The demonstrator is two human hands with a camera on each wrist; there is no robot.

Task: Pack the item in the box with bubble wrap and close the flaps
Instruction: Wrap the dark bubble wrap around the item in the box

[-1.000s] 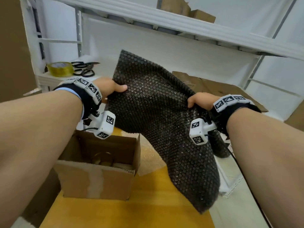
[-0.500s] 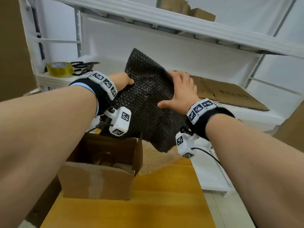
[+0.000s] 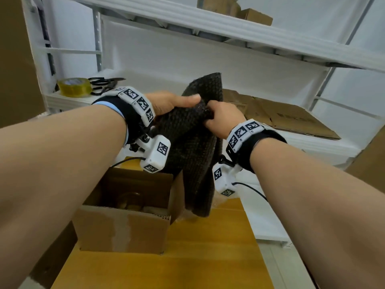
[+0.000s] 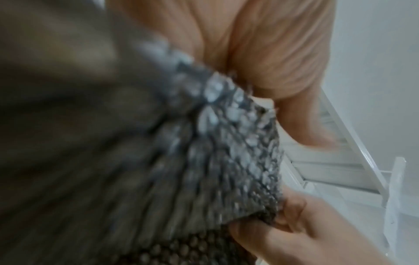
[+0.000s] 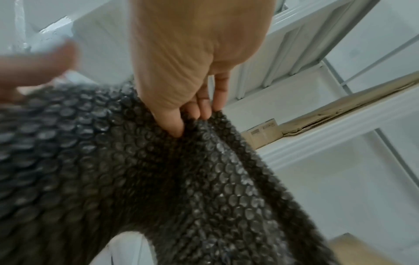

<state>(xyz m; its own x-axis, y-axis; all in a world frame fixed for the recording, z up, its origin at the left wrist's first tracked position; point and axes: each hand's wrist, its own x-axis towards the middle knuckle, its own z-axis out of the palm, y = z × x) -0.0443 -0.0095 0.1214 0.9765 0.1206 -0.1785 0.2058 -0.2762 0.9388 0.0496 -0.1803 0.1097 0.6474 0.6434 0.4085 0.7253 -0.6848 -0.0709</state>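
A dark sheet of bubble wrap [image 3: 193, 147] hangs folded over in the air, above and just right of an open cardboard box [image 3: 125, 228] on the yellow table. My left hand [image 3: 173, 103] grips its upper fold from the left, thumb laid along the top. My right hand [image 3: 220, 119] pinches the same fold from the right; in the right wrist view its fingers [image 5: 201, 107] curl into the bubble wrap [image 5: 158, 170]. A round item [image 3: 130, 202] lies inside the box, mostly hidden. The left wrist view is blurred, with bubble wrap [image 4: 215, 161] filling it.
White shelving stands behind, holding a roll of yellow tape [image 3: 74, 87], black scissors [image 3: 104, 84] and flattened cardboard [image 3: 281, 115]. More boxes [image 3: 235, 9] sit on the top shelf. Clear bubble wrap [image 3: 218, 202] lies on the table [image 3: 187, 257] right of the box.
The sheet was spread wide between my hands; my right hand has swept left over it and now grips beside my left, folding the sheet in half.
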